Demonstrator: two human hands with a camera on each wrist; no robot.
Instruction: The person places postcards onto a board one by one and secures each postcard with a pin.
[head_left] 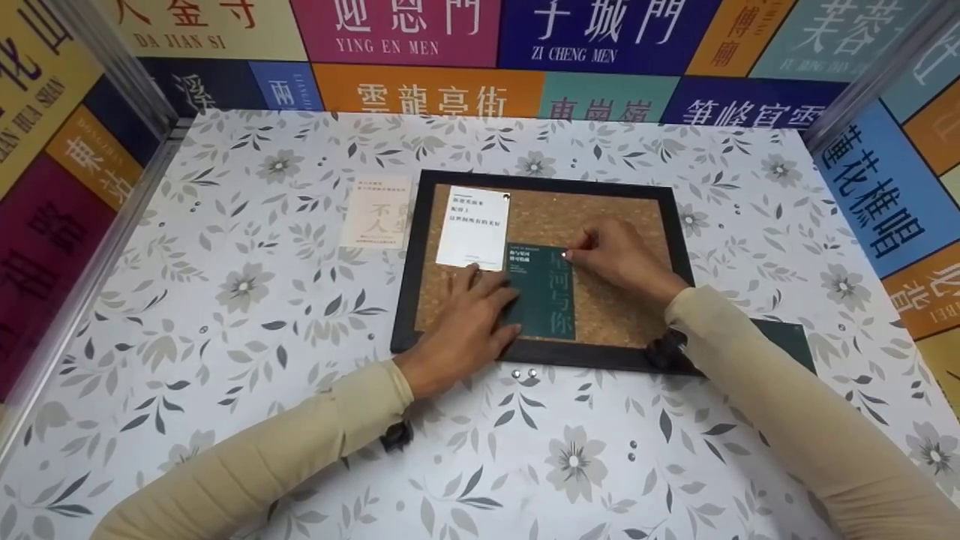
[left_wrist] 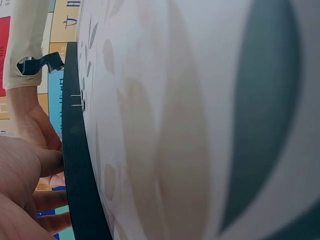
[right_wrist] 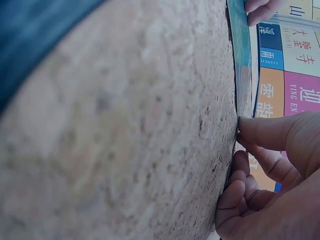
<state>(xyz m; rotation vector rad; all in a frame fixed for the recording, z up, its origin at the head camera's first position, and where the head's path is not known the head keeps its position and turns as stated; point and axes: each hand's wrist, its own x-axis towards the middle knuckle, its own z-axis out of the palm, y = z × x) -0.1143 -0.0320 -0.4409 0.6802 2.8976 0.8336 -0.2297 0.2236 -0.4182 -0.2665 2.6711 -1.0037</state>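
Observation:
A black-framed cork board (head_left: pixel 622 315) lies on the table with a white card (head_left: pixel 472 225) and a dark green card (head_left: pixel 541 300) on it. My left hand (head_left: pixel 469 322) rests with spread fingers over the white card's bottom edge and the green card's left side. At the green card's upper right corner, my right hand (head_left: pixel 619 255) pinches what looks like a small shiny thumbtack (head_left: pixel 565 255) between thumb and forefinger. The fingers mostly hide it in the right wrist view. A dark tack (head_left: pixel 506 196) sits in the white card's upper right corner.
Left of the board lies a pale printed card (head_left: pixel 375 211). Another dark green card (head_left: pixel 784 341) lies partly under the right forearm. Two silver tacks (head_left: pixel 524 373) lie before the board's front edge, with two more small tacks (head_left: pixel 632 450) farther forward. Printed panels (head_left: pixel 427 90) surround the table.

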